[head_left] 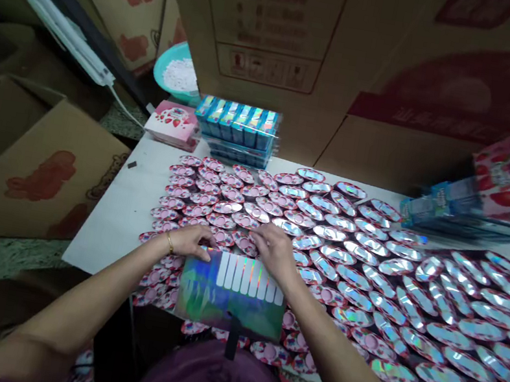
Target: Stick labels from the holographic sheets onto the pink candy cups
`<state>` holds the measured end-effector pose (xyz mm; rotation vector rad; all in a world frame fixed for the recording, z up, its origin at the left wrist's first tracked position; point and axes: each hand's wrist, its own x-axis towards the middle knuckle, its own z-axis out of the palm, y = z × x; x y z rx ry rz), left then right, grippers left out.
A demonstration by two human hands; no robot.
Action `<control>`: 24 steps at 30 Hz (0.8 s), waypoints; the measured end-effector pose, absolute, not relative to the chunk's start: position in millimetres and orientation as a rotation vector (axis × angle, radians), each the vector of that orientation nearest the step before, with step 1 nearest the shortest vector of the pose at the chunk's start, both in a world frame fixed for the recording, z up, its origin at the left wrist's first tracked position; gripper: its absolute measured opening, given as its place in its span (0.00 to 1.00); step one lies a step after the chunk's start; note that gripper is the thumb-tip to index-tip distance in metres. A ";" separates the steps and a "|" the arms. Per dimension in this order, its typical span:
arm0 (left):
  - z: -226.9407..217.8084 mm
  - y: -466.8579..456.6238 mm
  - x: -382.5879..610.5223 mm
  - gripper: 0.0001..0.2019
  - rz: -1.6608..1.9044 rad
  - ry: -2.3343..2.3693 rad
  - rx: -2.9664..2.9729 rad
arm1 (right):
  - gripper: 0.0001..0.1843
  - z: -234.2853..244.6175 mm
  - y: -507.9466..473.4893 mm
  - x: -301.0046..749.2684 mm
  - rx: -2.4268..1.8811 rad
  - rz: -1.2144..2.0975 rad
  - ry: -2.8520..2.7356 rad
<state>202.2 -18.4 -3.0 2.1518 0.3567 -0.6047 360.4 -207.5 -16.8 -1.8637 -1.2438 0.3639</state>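
Sticker sheet point(236, 296) lies at the table's point(117, 213) near edge; I see my left hand point(189, 242) pinching its corner, my right hand point(274, 250) fingers curled pressing the top. Several strips look peeled; rows of lids point(372, 251) cover the table.

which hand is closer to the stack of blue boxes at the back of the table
Right. The right hand rests at the sticker sheet's top edge, almost straight below the blue boxes. The left hand holds the sheet's left corner, a little further out to the side.
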 end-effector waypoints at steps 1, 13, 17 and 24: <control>-5.5 -20.4 190.0 0.13 -0.643 0.417 2.121 | 0.11 -16.1 -206.1 341.1 -1.863 0.365 -1.329; -21.1 -40.1 179.7 0.14 -0.465 0.628 1.806 | 0.17 -62.1 -214.3 290.6 -1.807 0.090 -1.896; -27.3 -41.8 185.3 0.13 -0.487 0.606 1.986 | 0.13 -42.7 -221.2 291.4 -1.778 0.199 -1.730; -16.7 -56.6 227.5 0.09 -0.184 0.676 2.147 | 0.09 -5.1 -231.3 335.3 -1.674 0.694 -0.681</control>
